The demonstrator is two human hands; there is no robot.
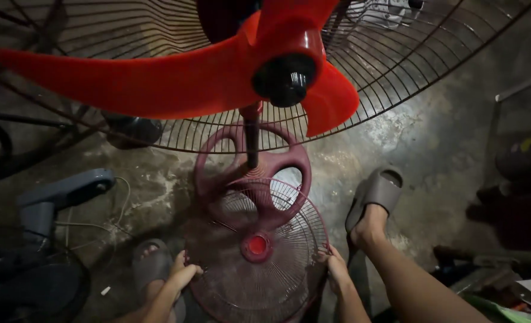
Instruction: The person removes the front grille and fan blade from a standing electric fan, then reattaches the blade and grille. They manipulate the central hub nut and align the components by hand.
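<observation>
Two hands hold a round wire fan guard (259, 254) at the bottom centre of the head view. The left hand (183, 272) grips its left rim with the fingers curled over the wires, and the right hand (336, 267) clasps the right rim the same way. The guard is dark red with a bright red round cap at its middle, and it sits low over the concrete floor (421, 137), partly covering the maroon fan base (265, 164) just above it in the frame.

A dark pole rises from that base to the red fan blades (176, 78), which fill the upper half of the frame in front of a wide rear wire guard (397, 66). The black hub cap (284, 79) sits at the centre of the blades.

The held guard looks light but springy: thin wires would bend if squeezed at mid-span, so the outer rim, where both hands are now, seems the firmest place to hold. Its edges may be a little sharp or slippery with dust.

A grey sandal (376, 194) is on the foot at centre right, another grey sandal (150, 263) at lower left. A grey fan stand (56, 200) with a pale cord lies at the left. No label or sign shows clearly; the clutter at the lower right corner is too dim to tell.
</observation>
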